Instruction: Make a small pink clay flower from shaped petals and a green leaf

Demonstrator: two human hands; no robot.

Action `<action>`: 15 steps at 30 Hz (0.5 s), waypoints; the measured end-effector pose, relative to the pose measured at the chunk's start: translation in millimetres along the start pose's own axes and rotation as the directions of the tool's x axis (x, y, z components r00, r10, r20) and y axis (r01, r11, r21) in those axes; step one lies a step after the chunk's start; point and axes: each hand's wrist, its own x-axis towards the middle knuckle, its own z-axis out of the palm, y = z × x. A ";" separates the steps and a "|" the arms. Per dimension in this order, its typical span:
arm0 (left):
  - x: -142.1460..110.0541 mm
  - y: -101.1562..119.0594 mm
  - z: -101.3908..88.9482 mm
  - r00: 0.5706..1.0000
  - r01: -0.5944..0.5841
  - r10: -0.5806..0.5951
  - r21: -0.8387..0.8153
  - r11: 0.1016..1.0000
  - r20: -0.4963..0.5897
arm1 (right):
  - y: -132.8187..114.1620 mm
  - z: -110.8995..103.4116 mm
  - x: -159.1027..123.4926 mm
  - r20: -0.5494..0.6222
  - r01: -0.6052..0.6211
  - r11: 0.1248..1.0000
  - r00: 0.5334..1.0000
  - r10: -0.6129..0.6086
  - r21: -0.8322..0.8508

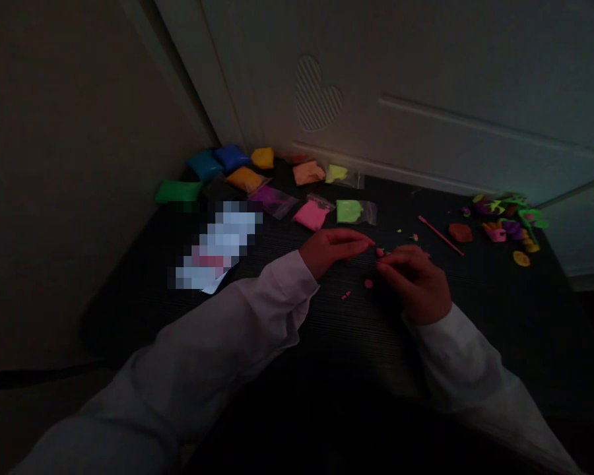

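Note:
My left hand (334,252) is above the dark table with thumb and fingertips pressed together; whatever is between them is too small to make out. Facing it, my right hand (418,282) is also closed in a pinch, its contents hidden by the fingers. A small pink clay piece with a green top (380,252) shows between the two hands, close to the right fingertips; I cannot tell whether it is held or lies on the table. Below the hands lie a round pink clay piece (369,284) and small pink scraps (346,295).
Bags of coloured clay, including a pink bag (311,214) and a light green bag (354,211), line the back. A blurred-out bright panel (218,247) lies left. On the right are a pink stick (440,235), a reddish-brown lump (460,232) and several clay shapes (512,227).

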 end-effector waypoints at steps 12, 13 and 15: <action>-4.5 -0.6 2.4 0.986 -0.109 0.083 0.192 0.975 0.141 | 6.4 6.6 0.3 -0.041 -0.119 0.972 0.991 0.130 0.203; -4.5 -0.6 2.3 0.986 -0.109 0.082 0.196 0.975 0.142 | 6.7 6.7 0.1 -0.036 -0.138 0.968 0.988 0.149 0.210; -4.6 -0.9 1.9 0.985 -0.118 0.089 0.199 0.973 0.149 | 7.0 6.5 0.0 -0.019 -0.154 0.969 0.987 0.160 0.196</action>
